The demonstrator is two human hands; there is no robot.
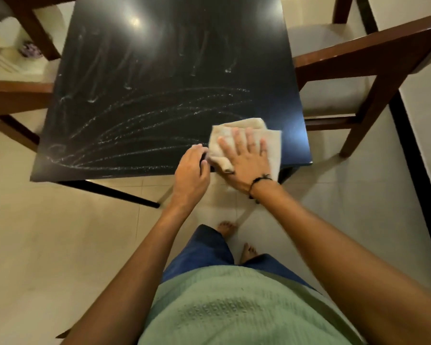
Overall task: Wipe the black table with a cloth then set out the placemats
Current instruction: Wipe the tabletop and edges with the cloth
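Pressing a soft, light beige cloth (pixel 244 138) flat-palmed at the black table (pixel 159 100)'s 5 o'clock corner, the spread right hand (pixel 246 160) grips by friction; the left hand (pixel 192 173) curls closed at the near edge.

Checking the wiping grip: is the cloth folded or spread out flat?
Folded. The beige cloth shows doubled layers and a rolled edge under the flat right hand, near the black table's front right corner.
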